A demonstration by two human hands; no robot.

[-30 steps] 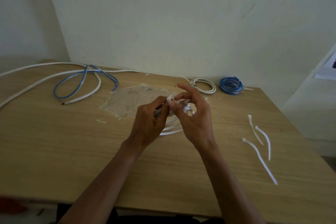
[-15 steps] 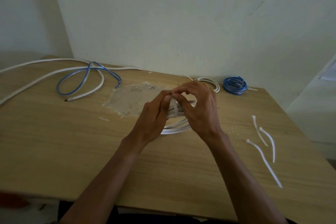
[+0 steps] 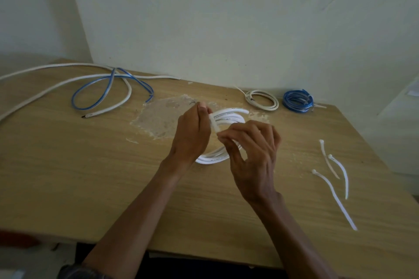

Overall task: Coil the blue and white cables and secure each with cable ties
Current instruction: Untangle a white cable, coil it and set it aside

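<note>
A coil of white cable stands tilted over the middle of the wooden table. My left hand grips the coil at its left side. A white cable tie wraps across the coil's strands, and my right hand pinches its lower end between thumb and fingertips. The coil's lower loops show between my two wrists. Loose blue cable and loose white cable lie uncoiled at the far left.
A tied white coil and a tied blue coil lie by the wall at the back right. Three spare cable ties lie on the right part of the table. A rough scraped patch marks the tabletop behind my hands.
My right hand has dropped lower and toward me, drawing the tie's end down. The coil's top now shows above my hands. The camera has moved closer and shifted left.
</note>
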